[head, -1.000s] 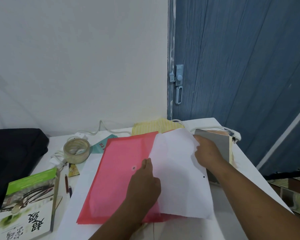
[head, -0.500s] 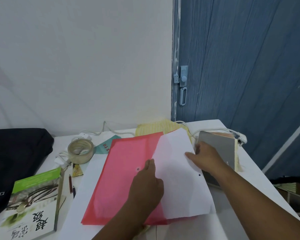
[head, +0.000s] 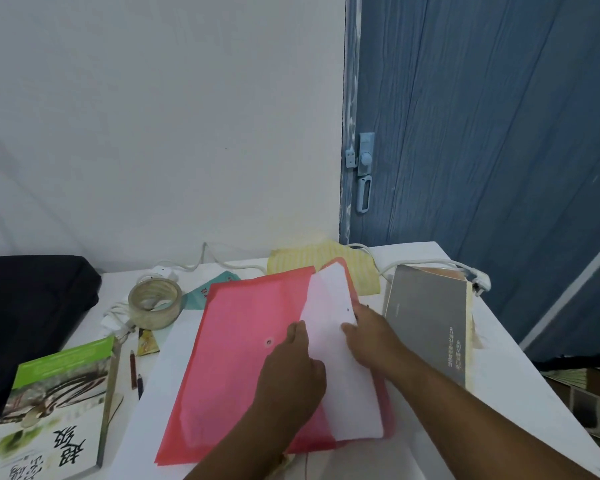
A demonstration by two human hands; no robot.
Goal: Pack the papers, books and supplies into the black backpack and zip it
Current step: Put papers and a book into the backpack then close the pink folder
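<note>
Black fabric backpack point(head: 25, 327) is lying at the far left edge of the white bench point(head: 520, 393), well apart from both hands. At the centre of the bench, a translucent red plastic snap-button folder point(head: 236, 351) is lying flat on a large white sheet point(head: 153, 393), with a white sheet of paper point(head: 340, 358) sitting in its open right side beneath the turned-back flap. The left hand point(head: 291, 379) is resting on the folder, its thumb touching the left edge of the paper; whether its fingers are curled or flat cannot be told from this angle. The right hand point(head: 371, 332) is lying on the paper near its upper right edge, fingers loosely bent and pressing down on it.

Just right of the folder, a grey hardcover book point(head: 430, 323) with yellowed page edges is lying flat. Behind the folder, a pale yellow striped cloth point(head: 326, 263) is sitting beside a white power cable point(head: 426, 263). To the left, a roll of clear packing tape point(head: 155, 304) is standing near a teal paper packet point(head: 200, 297). Nearer the camera, a green-and-white paperback book point(head: 52, 410) with black characters is lying beside two short pencils point(head: 136, 374) and a small yellow wrapper point(head: 147, 342). A blue wooden door point(head: 482, 116) with a pale latch point(head: 364, 171) is standing behind the bench.
</note>
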